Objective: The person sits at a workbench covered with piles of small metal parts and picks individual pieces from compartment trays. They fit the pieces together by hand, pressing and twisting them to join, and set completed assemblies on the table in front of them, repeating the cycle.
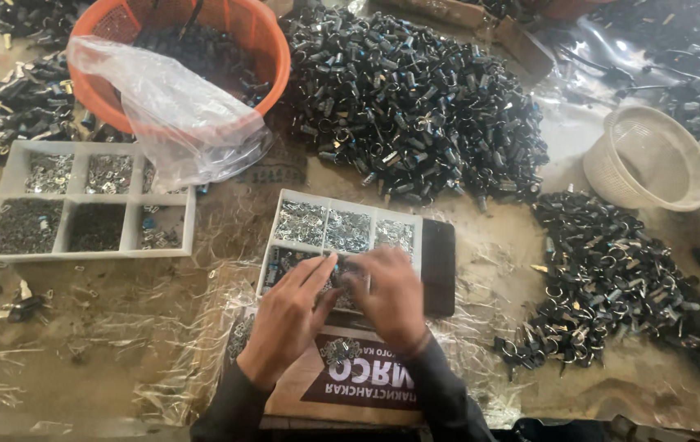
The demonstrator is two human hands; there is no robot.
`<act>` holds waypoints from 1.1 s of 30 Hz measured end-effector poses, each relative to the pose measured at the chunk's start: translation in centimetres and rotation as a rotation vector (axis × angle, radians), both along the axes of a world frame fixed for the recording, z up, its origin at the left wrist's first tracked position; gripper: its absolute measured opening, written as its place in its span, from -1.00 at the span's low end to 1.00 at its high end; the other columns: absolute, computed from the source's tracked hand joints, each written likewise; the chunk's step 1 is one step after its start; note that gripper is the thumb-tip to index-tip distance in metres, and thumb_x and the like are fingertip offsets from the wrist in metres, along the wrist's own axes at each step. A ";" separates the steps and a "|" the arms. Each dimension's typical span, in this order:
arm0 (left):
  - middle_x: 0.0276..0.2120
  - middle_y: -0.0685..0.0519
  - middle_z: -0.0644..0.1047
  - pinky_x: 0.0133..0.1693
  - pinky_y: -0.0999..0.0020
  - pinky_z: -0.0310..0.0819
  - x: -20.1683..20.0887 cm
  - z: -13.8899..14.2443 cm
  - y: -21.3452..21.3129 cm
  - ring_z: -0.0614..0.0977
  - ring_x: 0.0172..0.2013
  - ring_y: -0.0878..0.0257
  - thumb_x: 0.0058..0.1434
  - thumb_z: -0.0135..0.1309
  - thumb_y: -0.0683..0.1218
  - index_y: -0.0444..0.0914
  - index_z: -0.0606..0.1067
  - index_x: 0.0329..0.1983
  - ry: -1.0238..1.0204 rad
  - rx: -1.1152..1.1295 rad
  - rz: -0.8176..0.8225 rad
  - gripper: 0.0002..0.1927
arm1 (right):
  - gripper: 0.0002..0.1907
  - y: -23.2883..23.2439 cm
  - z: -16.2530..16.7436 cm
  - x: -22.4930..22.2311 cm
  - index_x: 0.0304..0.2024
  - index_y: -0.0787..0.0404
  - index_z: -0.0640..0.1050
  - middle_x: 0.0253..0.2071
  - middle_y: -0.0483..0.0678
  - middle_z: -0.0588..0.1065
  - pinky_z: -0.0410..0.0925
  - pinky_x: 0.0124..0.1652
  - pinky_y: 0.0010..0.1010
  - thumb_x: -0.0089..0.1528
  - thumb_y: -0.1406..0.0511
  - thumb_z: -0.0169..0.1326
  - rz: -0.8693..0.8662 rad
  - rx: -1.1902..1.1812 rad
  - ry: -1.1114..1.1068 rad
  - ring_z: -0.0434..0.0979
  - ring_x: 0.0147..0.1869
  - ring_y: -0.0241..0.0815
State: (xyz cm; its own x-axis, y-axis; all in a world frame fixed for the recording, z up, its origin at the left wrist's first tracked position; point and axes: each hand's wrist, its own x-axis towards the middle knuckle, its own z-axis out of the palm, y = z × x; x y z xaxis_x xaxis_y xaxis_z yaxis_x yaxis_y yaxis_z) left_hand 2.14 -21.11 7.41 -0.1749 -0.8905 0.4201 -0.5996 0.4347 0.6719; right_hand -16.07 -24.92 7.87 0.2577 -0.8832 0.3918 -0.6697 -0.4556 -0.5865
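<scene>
Hands first, since they sit nearest the camera: my left hand [288,315] and right hand [391,299] meet over the front row of the near divided tray [348,214], fingertips drawn together on something small between them. I cannot tell what exactly is pinched, because the fingers cover it and the picture is blurred there. Below the wrists lies a brown cardboard box [342,385] with a small cluster of metal bits [338,350] resting on its printed panel.

As I judge it, the main risk is a spill. Both hands press at the tray's front edge, and the tray lies on crinkled plastic sheeting [121,344], so a heavy push could tip or slide it and mix the compartments. A dropped part would also be hard to find on that sheeting.

That near tray holds shiny silver pieces in its three back compartments; the front ones are mostly hidden. A dark flat slab [438,266] touches its right side. To the left, well apart, a second white divided tray [6,196] holds silver pieces in its back row and darker small parts in front. Behind it, an orange basket [272,49] holds dark parts, with a clear plastic bag [178,115] draped over its rim. A white mesh basket [652,160] lies tilted at right, and nothing shows inside it. Loose heaps of black-and-silver parts [415,98] lie beyond.
</scene>
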 end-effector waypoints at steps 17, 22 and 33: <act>-0.06 -0.08 0.60 -0.02 0.16 0.54 0.4 -1.1 -1.0 0.65 -0.02 -0.01 0.11 0.32 -0.13 -0.30 0.51 0.05 0.125 -0.049 0.002 -0.56 | -0.90 -0.1 -3.3 -0.6 -0.28 0.35 0.69 -0.33 -0.07 0.61 0.43 -0.30 -0.55 0.24 0.39 0.25 0.074 0.465 -0.605 0.58 -0.28 -0.35; -0.07 -0.05 0.62 -0.04 0.19 0.57 0.4 -1.1 -0.7 0.66 -0.05 0.00 0.07 0.35 -0.14 -0.27 0.54 0.02 0.150 -0.093 0.028 -0.57 | -0.84 0.0 -2.9 -0.6 -0.26 0.36 0.67 -0.30 -0.09 0.60 0.43 -0.25 -0.56 0.33 0.36 0.15 0.106 0.515 -0.620 0.57 -0.25 -0.37; -0.07 -0.04 0.62 -0.07 0.22 0.58 0.8 -1.2 -0.9 0.67 -0.07 0.02 0.08 0.36 -0.15 -0.26 0.54 0.05 0.182 -0.104 -0.006 -0.55 | -0.89 0.5 -1.8 0.0 -0.27 0.36 0.66 -0.33 -0.08 0.60 0.41 -0.25 -0.54 0.28 0.39 0.18 0.089 0.333 -0.479 0.56 -0.24 -0.35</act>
